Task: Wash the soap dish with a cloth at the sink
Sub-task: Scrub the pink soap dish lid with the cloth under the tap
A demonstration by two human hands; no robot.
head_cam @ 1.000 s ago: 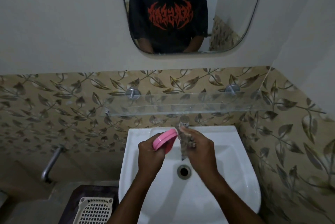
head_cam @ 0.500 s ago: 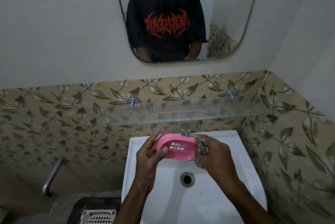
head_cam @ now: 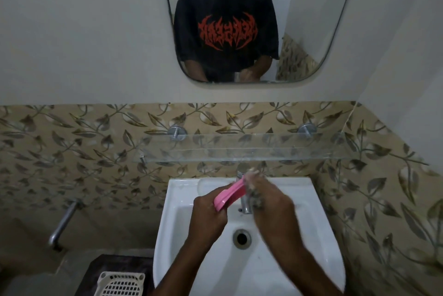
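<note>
Where leaf tiles (head_cam: 72,152) corner, wht sink (head_cam: 299,259) sits.

soap dish (head_cam: 230,193): pink
cloth (head_cam: 255,196): mottled grey
sink (head_cam: 299,235): white
tap (head_cam: 245,204): chrome silver
wall tiles (head_cam: 72,152) behind the sink: tan, brown-grey leaf-and-vine pattern
upper wall (head_cam: 84,44) above the sink: off-white
T-shirt (head_cam: 227,34), reflected in the mirror (head_cam: 311,32) above the sink: black, jagged red lettering
basket (head_cam: 122,285) left of the sink: cream, grid lattice

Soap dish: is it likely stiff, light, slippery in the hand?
Likely stiff: the soap dish shows a straight edge while the left hand grips one end. Probably light: that end grip holds it tilted. Maybe slippery: it looks smooth, and the right hand rubs it with a cloth.
</note>
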